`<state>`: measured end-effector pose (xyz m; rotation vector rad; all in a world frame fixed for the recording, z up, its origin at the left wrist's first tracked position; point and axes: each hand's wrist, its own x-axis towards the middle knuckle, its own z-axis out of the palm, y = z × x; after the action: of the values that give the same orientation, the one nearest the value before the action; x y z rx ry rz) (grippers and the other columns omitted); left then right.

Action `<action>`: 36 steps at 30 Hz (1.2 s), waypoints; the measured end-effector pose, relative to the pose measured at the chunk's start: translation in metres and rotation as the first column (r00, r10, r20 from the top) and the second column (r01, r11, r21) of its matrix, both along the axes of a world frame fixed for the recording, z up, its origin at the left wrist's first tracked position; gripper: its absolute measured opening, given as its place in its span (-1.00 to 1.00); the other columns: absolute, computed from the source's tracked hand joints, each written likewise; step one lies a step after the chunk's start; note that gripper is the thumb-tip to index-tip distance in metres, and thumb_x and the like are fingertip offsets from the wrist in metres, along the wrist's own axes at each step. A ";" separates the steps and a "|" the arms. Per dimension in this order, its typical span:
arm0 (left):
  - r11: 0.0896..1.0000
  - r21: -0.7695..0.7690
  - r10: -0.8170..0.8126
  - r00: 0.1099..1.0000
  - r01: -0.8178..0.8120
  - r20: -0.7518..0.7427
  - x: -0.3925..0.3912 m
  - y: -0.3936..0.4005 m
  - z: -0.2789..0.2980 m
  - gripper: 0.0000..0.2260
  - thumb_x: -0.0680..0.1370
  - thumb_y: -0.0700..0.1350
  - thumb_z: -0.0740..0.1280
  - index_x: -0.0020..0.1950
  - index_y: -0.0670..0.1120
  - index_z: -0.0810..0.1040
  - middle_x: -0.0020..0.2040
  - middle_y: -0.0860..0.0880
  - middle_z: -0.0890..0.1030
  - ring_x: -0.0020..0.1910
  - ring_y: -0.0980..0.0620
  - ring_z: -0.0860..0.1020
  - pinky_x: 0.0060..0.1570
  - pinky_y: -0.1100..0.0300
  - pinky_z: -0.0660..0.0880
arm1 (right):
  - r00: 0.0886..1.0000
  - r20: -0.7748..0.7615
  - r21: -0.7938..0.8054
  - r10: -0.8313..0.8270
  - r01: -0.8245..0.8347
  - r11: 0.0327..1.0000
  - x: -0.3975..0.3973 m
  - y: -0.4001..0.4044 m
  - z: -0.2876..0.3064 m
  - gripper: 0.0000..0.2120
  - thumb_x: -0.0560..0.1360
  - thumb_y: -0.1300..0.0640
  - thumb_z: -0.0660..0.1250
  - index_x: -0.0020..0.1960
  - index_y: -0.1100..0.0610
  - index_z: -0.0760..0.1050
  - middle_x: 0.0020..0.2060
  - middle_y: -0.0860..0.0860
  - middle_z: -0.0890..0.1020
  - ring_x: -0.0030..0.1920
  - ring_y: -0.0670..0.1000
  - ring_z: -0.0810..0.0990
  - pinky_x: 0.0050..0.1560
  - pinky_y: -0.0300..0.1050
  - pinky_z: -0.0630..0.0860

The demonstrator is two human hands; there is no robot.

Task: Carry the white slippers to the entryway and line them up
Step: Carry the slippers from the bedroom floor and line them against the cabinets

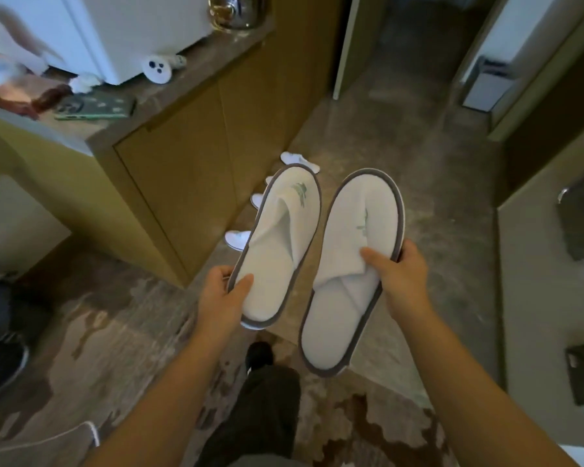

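Above carpet [98,332], each hand [221,291] grips one slipper [277,244].

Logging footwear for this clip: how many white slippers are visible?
At least 6. One in the left hand, slipper; one in the right hand, slipper. Four partly hidden on the floor along the cabinet. Others may be hidden.
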<state>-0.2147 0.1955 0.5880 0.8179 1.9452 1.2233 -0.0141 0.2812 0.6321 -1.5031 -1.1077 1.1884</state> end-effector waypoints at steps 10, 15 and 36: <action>0.993 0.060 -0.110 0.992 0.107 0.055 -0.045 0.249 0.022 -0.90 0.53 -0.11 0.23 -0.02 -0.11 0.35 -0.20 0.11 0.42 -0.23 0.21 0.40 -0.34 0.31 0.34 | 0.991 0.011 0.010 -0.137 0.137 0.991 -0.032 0.202 0.010 -0.74 0.34 0.29 0.42 -0.06 0.14 0.40 -0.24 -0.06 0.52 -0.24 -0.10 0.51 -0.30 -0.25 0.45; 0.996 0.037 -0.089 0.990 0.085 0.106 -0.040 0.342 0.011 -0.88 0.52 -0.13 0.24 0.00 -0.14 0.38 -0.14 0.02 0.44 -0.17 0.09 0.43 -0.35 0.35 0.36 | 0.993 0.015 -0.010 -0.121 0.121 0.993 -0.033 0.301 -0.003 -0.72 0.35 0.28 0.41 -0.04 0.13 0.38 -0.24 -0.09 0.51 -0.24 -0.13 0.50 -0.32 -0.30 0.44; 0.837 -0.262 0.517 0.851 -0.480 0.092 -0.061 0.679 -0.055 -0.75 0.49 -0.08 0.29 0.09 -0.16 0.38 -0.08 0.00 0.42 -0.21 0.10 0.41 -0.42 0.27 0.33 | 0.863 0.143 -0.204 0.484 -0.453 0.868 -0.115 0.770 -0.052 -0.69 0.35 0.21 0.43 0.00 0.05 0.37 -0.22 -0.13 0.48 -0.24 -0.15 0.49 -0.37 -0.35 0.48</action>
<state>-0.2759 0.8741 0.5332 0.0747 2.1859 1.2685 -0.1292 1.0513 0.5805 -1.5407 -1.6069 1.5194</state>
